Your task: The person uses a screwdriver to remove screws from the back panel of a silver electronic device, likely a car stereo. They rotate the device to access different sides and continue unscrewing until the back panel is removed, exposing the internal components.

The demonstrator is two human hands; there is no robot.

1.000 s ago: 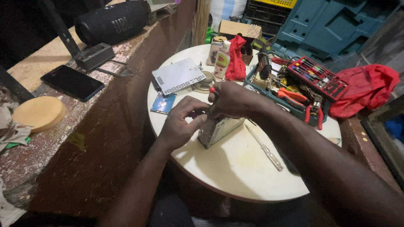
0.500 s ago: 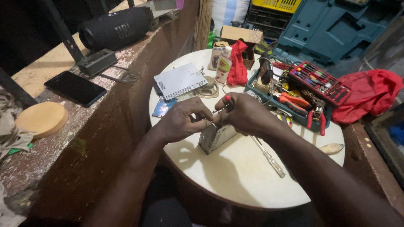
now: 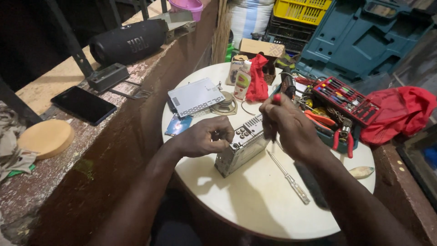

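Silver metal car-stereo chassis with a black button faceplate (image 3: 240, 146): it rests near the centre of the round white tabletop (image 3: 255, 205), its long axis running from about 7 o'clock up to 1 o'clock, faceplate end farthest from you. Your left hand (image 3: 205, 136) lies at the chassis's 9 o'clock, touching it, fingers curled narrow against the upper edge by the buttons; whether they pinch a small part there cannot be told. Your right hand (image 3: 291, 125) sits at the chassis's 2 o'clock, closed around a red-tipped screwdriver handle (image 3: 276, 98) whose dark shaft points down toward the far right edge of the chassis. Both hands are close; the left is on the case, the right just beside and above it.

Nearer to you, at the chassis's 4 o'clock, a second screwdriver with a clear handle (image 3: 287, 176) lies flat and untouched, and a pale shell-shaped object (image 3: 362, 171) sits at the table's right rim.

Beyond the hands, at 11 o'clock, are a grey perforated metal cover plate (image 3: 195, 96), a small round speaker (image 3: 226, 104) and a blue card (image 3: 178, 124). At 12 o'clock stand a white bottle (image 3: 242, 79) and a red cloth (image 3: 257, 82). At 2 o'clock, a red tray of screwdriver bits (image 3: 346, 93) and red-handled pliers (image 3: 343, 139).

Far left, on the ledge: a black phone (image 3: 83, 105) and a black cylindrical speaker (image 3: 127, 42).
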